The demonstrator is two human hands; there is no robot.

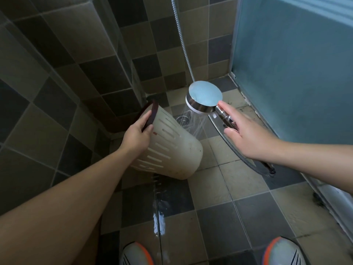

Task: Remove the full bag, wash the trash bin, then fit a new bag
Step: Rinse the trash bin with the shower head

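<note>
With left hand (138, 131) gripping the dark rim of the trash bin (168, 144), tilted mouth-away above the floor (225, 190) near the drain (182, 119), and right hand (246, 136) holding the shower head (203, 97), better to turn the spray into the mouth.

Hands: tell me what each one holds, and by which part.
Left hand grips the bin by its dark rim. Right hand holds the shower head by its handle.
</note>
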